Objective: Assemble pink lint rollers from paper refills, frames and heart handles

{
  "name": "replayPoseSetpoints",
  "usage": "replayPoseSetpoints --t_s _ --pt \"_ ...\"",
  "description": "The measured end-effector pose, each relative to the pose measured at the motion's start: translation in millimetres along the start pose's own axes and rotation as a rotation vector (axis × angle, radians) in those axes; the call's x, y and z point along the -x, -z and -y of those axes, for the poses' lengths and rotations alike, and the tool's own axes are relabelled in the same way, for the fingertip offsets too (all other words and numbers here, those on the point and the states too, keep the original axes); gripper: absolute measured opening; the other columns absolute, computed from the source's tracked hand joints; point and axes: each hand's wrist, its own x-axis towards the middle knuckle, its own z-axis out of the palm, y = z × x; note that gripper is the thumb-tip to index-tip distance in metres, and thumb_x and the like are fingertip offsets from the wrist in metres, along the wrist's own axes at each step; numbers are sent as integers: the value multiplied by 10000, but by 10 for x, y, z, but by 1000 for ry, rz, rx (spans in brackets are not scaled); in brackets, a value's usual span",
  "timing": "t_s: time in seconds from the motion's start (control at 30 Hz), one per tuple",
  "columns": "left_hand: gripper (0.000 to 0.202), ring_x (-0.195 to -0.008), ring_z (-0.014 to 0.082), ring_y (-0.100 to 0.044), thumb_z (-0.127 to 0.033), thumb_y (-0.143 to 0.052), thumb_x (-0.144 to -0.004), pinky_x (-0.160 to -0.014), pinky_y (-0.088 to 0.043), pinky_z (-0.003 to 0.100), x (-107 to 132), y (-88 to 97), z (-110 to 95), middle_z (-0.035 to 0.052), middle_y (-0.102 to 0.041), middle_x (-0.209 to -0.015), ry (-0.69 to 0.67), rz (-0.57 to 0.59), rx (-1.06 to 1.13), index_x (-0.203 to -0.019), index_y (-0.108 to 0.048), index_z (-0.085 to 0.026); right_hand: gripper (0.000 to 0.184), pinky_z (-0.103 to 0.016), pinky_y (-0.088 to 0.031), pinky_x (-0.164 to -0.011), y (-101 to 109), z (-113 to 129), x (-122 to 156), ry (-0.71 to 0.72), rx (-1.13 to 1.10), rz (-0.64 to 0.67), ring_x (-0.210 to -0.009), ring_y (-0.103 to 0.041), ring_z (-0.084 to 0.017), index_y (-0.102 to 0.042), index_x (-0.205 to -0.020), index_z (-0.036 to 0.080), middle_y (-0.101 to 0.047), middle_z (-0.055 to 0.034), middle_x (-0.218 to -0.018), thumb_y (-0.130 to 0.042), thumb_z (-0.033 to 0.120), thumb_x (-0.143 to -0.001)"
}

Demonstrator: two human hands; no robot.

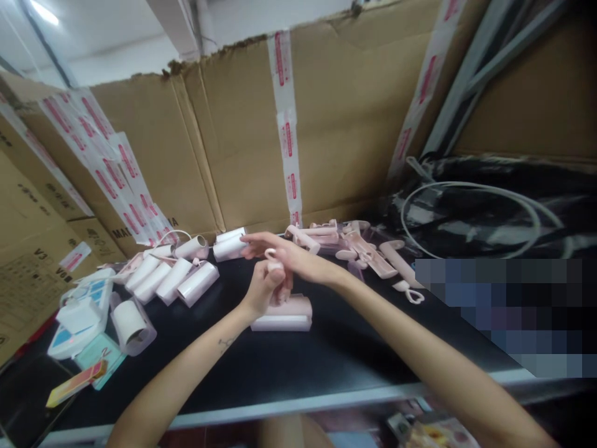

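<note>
**Hands meet over a pink handle at mid-frame**

Head view: the left hand (263, 283) grips a pink handle (282, 292) above the pink case (284, 314) on the worktop (326, 354). The right hand (284, 252) reaches open-fingered to a white roll (229, 247) just left of centre. Best to lift the roll straight, clear of the neighbouring rolls (170, 277). Open room lies toward the lower edge; a cardboard wall (349, 137) closes the top.
</note>
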Motion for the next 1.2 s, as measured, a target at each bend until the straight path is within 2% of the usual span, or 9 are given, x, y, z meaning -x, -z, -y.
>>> replayPoseSetpoints --t_s 0.07,0.13,0.2,0.27,0.4,0.6,0.8,0.9,1.2 --pt "551 -383 117 -491 -701 -645 -561 -427 -419 254 8 63 -95 -28 -512 -444 -16 84 -63 -674 -524 -175 693 -436 -415 -943 170 10 34 79 -103 -28 -1148 -515 -238 -395 -1323 186 -538 -133 -1240 -176 669 -877" --pt "598 -753 211 -637 -604 -725 -551 -704 -503 340 68 137 -212 64 -662 -800 -39 120 -289 -924 -555 -169 647 -431 -433 -925 363 -39 45 84 -7 -158 -1130 -534 -220 -335 -1347 183 -523 -144 -1259 -55 581 -921" --pt "828 -1151 294 -494 -555 -775 -500 -967 -394 430 180 214 -314 132 -547 -1207 -31 122 -675 -1174 -468 -184 513 -396 -449 -908 531 -174 25 22 364 -327 -1125 -536 -195 -292 -1360 170 -512 -147 -1260 -107 442 -967" --pt "974 -1275 342 -342 -542 -796 -449 -1052 -286 481 316 283 -368 148 -412 -1343 46 157 -1032 -1266 -407 -180 420 -384 -430 -932 631 -384 -22 -81 745 -389 -1152 -507 -193 -348 -1329 142 -507 -152 -1252 -242 328 -967" --pt "564 -1098 288 -503 -440 -679 -674 -969 -378 429 515 375 -351 88 -538 -1195 179 314 -1286 -1153 -502 -202 278 -431 -415 -942 583 -852 -164 -195 1023 -267 -1081 -535 -228 -570 -1111 136 -569 -115 -1148 -552 257 -861" --pt "414 -1152 274 -439 -383 -660 -709 -1004 -345 379 420 470 -314 72 -556 -1169 133 251 -1513 -1065 -536 -213 328 -435 -488 -846 465 -1265 -299 -365 1343 -168 -1011 -574 -218 -538 -1170 150 -560 -91 -1177 -548 321 -890" --pt "487 -1131 300 -458 -297 -716 -663 -977 -371 403 -189 409 -170 136 -563 -1158 172 189 -1698 -1088 -550 -126 305 -430 -486 -854 748 -1313 -80 -417 1538 -160 -1017 -571 -215 -550 -1153 150 -562 -93 -1177 -541 311 -894" --pt "432 -1117 266 -494 -306 -665 -756 -950 -403 429 -557 367 -32 123 -552 -1181 205 139 -1740 -1128 -537 -126 309 -434 -482 -861 856 -1288 19 -434 1594 -188 -1023 -569 -218 -551 -1151 145 -562 -97 -1178 -546 311 -891" --pt "331 -1029 222 -567 -330 -546 -875 -863 -486 442 -1192 466 103 92 -557 -1182 292 51 -1884 -1157 -535 -157 304 -428 -482 -861 887 -1322 94 -462 1654 -295 -1020 -570 -216 -558 -1141 140 -565 -102 -1172 -548 312 -890"
